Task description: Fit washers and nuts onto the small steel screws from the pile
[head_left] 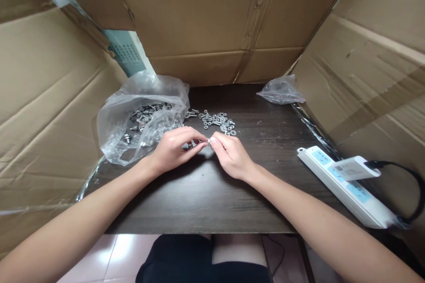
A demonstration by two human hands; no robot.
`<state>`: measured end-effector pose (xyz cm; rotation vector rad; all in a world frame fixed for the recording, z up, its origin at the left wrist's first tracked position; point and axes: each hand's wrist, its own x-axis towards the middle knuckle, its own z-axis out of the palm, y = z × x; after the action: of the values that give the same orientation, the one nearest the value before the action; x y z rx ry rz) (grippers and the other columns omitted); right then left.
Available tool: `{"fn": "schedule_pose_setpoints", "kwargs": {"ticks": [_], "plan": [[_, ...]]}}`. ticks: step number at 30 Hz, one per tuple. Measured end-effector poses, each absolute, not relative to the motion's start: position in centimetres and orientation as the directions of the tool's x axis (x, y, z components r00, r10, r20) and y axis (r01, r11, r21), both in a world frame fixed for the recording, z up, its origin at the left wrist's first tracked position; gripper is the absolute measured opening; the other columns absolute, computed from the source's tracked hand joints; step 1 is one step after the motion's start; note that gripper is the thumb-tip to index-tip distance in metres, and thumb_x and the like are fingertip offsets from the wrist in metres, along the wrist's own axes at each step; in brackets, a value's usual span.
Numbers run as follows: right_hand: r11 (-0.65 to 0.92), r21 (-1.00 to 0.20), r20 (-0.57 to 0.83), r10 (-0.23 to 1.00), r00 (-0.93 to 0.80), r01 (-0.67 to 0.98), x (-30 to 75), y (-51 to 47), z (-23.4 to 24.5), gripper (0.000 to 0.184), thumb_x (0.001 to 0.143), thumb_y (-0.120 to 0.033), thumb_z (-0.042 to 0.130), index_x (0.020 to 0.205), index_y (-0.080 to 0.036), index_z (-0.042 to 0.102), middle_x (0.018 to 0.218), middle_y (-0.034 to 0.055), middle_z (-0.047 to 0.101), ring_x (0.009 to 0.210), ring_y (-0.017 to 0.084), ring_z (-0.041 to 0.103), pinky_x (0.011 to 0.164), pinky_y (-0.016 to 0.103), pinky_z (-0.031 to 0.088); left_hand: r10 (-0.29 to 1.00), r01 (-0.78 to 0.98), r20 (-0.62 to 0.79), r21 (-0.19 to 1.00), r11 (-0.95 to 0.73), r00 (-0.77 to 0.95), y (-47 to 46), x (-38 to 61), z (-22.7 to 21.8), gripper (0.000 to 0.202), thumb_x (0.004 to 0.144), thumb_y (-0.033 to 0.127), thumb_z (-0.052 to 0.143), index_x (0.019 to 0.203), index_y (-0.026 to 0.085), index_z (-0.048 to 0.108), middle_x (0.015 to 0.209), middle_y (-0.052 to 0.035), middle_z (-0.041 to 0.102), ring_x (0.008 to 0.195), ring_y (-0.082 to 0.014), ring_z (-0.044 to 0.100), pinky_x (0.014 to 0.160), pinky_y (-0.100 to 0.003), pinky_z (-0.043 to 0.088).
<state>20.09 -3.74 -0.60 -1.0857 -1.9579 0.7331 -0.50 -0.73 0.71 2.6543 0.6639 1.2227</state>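
Observation:
Above the middle of the dark table, my left hand (181,148) and my right hand (230,152) meet at the fingertips. Between them is a small metal fastener (209,142), pinched from both sides; it looks like a bolt with a nut or washer, though fingers cover most of it. Just beyond the hands lies a loose pile of bolts, nuts and washers (217,120). To the left of my left hand, a clear plastic bag (114,110) lies with its mouth spread, holding many metal bolts (149,112).
Cardboard walls (206,13) enclose the table (206,199) at the back and sides. A small plastic bag (282,90) lies at the back right. Along the right edge sits a white power strip (345,188) with a plugged-in adapter (357,169) and black cable (416,177).

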Motion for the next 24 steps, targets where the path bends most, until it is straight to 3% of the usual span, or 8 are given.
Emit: {"fn": "schedule_pose_setpoints", "kwargs": {"ticks": [4,8,16,21,24], "plan": [[0.507,-0.765,0.390,0.855,-0.343,0.396,20.28,-3.69,-0.35,0.013,0.100,-0.029,0.046,0.091,-0.021,0.053,0.085,0.0020,0.058,0.075,0.017,0.053,0.072,0.031,0.041,0.457,0.345,0.695,0.308,-0.887,0.555,-0.61,-0.64,0.91,0.008,0.096,0.021,0.067,0.096,0.015,0.071,0.083,-0.0044,0.075,0.073,-0.0131,0.068,0.070,-0.024,0.056],[0.548,-0.735,0.426,0.831,-0.358,0.398,20.25,-3.69,-0.29,0.010,0.099,-0.026,0.046,0.092,-0.022,0.051,0.084,0.0020,0.057,0.073,0.017,0.052,0.070,0.031,0.041,0.453,0.335,0.702,0.311,-0.889,0.550,-0.55,-0.61,0.68,0.007,0.095,0.020,0.068,0.096,0.015,0.072,0.083,-0.0046,0.075,0.073,-0.0135,0.069,0.071,-0.024,0.056],[0.459,-0.791,0.311,0.871,-0.381,0.405,20.23,-3.51,-0.60,0.039,0.105,-0.031,0.036,0.067,-0.022,0.042,0.062,-0.0021,0.047,0.059,0.014,0.046,0.061,0.029,0.035,0.416,0.282,0.715,0.307,-0.909,0.562,-0.64,-0.39,0.29,0.005,0.095,0.018,0.069,0.095,0.016,0.073,0.087,-0.0050,0.079,0.078,-0.0149,0.073,0.073,-0.026,0.058],[0.524,-0.759,0.411,0.846,-0.340,0.387,20.31,-3.52,-0.18,0.017,0.099,-0.029,0.048,0.086,-0.021,0.055,0.078,0.0011,0.057,0.069,0.016,0.052,0.066,0.029,0.040,0.427,0.300,0.724,0.307,-0.903,0.542,-0.58,-0.55,0.54,0.007,0.095,0.019,0.068,0.095,0.016,0.074,0.088,-0.0052,0.079,0.079,-0.0150,0.074,0.074,-0.026,0.059],[0.551,-0.735,0.428,0.829,-0.360,0.395,20.34,-3.47,-0.05,0.015,0.098,-0.028,0.049,0.085,-0.021,0.054,0.077,0.0012,0.056,0.068,0.016,0.051,0.065,0.029,0.040,0.428,0.306,0.720,0.304,-0.902,0.546,-0.60,-0.55,0.46,0.008,0.096,0.021,0.067,0.094,0.016,0.074,0.087,-0.0051,0.079,0.078,-0.0148,0.074,0.073,-0.026,0.059]]}}
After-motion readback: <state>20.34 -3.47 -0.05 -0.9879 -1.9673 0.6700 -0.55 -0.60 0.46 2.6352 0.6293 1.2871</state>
